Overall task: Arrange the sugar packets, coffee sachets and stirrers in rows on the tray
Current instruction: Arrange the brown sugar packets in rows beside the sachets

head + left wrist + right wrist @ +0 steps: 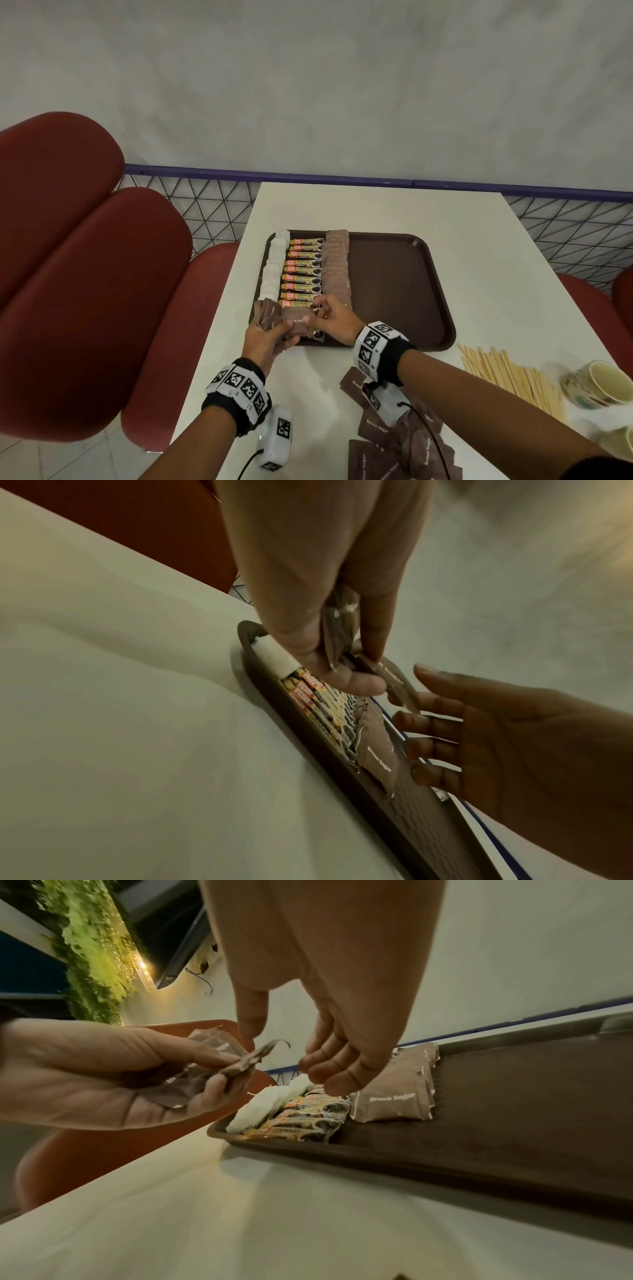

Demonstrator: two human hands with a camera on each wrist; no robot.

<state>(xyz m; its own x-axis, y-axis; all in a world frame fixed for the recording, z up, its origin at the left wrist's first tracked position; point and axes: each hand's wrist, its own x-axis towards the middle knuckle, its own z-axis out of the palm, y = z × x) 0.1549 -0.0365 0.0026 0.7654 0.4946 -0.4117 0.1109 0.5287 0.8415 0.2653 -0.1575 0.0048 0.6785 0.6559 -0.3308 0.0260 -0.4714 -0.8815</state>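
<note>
A brown tray [394, 284] lies on the white table. Along its left side run a row of white sugar packets [274, 270], a row of coffee sachets [303, 274] and a row of brown sugar packets [337, 267]. At the tray's near left corner my left hand [291, 330] grips a bunch of brown sugar packets [294, 323]. My right hand [317, 310] hovers just to its right. In the right wrist view its thumb and fingers [325, 1069] stand apart around the tip of the topmost held packet [270, 1047], with nothing clasped. Wooden stirrers [507, 377] lie on the table, right of the tray.
Loose brown sugar packets [404, 442] are heaped on the table under my right forearm. Paper cups [596, 383] lie at the near right edge beside the stirrers. Red padded seats [85, 274] stand left of the table. The tray's right half is bare.
</note>
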